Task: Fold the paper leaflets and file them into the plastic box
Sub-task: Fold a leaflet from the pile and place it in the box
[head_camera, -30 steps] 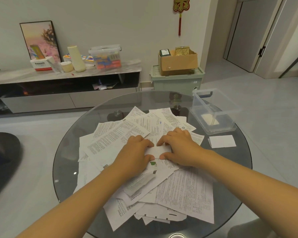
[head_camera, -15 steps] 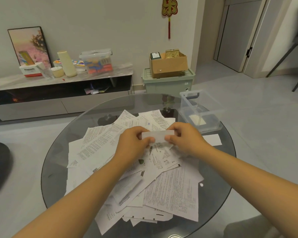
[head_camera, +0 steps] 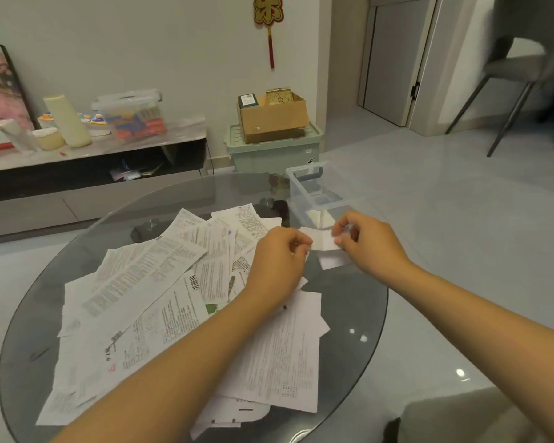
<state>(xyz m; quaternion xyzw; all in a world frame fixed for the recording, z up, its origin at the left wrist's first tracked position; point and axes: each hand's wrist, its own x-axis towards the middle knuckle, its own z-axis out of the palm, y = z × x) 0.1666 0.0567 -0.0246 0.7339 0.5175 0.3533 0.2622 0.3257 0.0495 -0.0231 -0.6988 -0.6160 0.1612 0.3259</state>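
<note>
Grey floor tiles and a pale wall frame a round table (head_camera: 349, 362) of smoky glass, glossy enough to show ceiling lights. Across it sprawls a loose heap of leaflets (head_camera: 160, 298), thin white sheets dense with small print, overlapping at all angles.

Above the heap's far right edge both hands hold one folded slip (head_camera: 319, 242), a small white strip of paper. The left hand (head_camera: 277, 262) pinches its left end between thumb and curled fingers; the right hand (head_camera: 365, 243) pinches the right end likewise. So the slip's long axis runs across, hand to hand, roughly level.

Just beyond and slightly right of the slip stands the box (head_camera: 304, 187), clear thin-walled plastic, rectangular and open-topped, with something white, seemingly paper, lying on its floor. The right hand is plainly the nearer one, almost at the near rim, so I would expect it to carry the slip forward alone. Another folded square (head_camera: 333, 262) lies on the glass under the hands.
</note>
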